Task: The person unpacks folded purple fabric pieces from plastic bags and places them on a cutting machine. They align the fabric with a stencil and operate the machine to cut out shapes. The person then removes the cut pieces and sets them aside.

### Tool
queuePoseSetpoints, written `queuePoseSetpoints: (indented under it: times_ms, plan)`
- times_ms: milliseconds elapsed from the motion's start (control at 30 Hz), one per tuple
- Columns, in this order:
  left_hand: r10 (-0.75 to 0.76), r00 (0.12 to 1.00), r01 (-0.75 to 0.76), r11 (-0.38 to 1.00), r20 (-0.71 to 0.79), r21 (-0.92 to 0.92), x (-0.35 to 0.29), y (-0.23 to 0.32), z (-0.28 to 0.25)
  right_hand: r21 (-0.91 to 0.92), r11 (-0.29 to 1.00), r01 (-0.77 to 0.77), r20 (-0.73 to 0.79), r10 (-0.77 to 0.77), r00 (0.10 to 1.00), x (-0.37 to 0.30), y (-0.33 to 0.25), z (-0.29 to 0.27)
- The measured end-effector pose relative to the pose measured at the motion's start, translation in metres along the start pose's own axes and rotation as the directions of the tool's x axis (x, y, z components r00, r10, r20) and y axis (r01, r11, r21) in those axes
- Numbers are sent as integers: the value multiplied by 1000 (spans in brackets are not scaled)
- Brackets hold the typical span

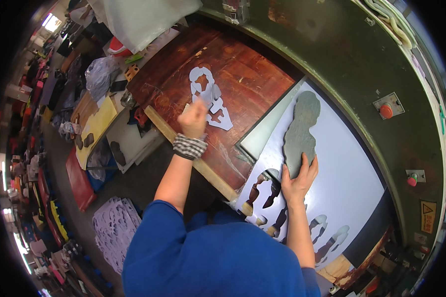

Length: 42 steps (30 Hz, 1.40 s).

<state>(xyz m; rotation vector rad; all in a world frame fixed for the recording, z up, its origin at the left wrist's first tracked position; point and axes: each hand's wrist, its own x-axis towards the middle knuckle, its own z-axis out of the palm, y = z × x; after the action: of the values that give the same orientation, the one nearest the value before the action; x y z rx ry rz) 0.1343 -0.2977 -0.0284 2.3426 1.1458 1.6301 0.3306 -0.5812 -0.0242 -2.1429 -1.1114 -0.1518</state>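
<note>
Desk (243, 69): red-brown wood, scuffed top, located from 11 to 1 o'clock. A pale wooden rail (210, 176) borders its near edge. Machine housing (349, 64): dark green, curving from 12 to 4 o'clock. Two red push buttons (386, 111) are mounted near 3 o'clock; a yellow warning label (427, 216) sits below them. Floor (79, 225): dark grey, visible at 8 o'clock. Side table (134, 141): pale top, 9 o'clock. Lighting: bright panel (51, 22), 10 o'clock; light strips (22, 247), 8 o'clock.
</note>
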Motion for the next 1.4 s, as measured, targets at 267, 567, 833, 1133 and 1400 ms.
queuePoseSetpoints:
  times_ms: [267, 567, 833, 1133, 1400]
  plan:
    - [-25, 998, 24, 999, -61, -30, 2, -7, -4, 26, 1000, -15, 11, 15, 1000, 0, 0, 0]
    - [-10, 1000, 10, 996, 4, 87, 1, -10, -11, 11, 1000, -13, 15, 13, 1000, 0, 0, 0]
    - [281, 956, -285, 958, 89, 36, 5, -2, -9, -11, 1000, -2, 5, 2, 1000, 0, 0, 1]
    - [165, 802, -319, 931, 574, 178, -51, 40, 6, -6, 1000, 6, -2, -6, 1000, 1, 1, 2]
    - [323, 666, -380, 923, 672, -66, -33, 12, -23, -12, 1000, 9, -10, -9, 1000, 2, 3, 2]
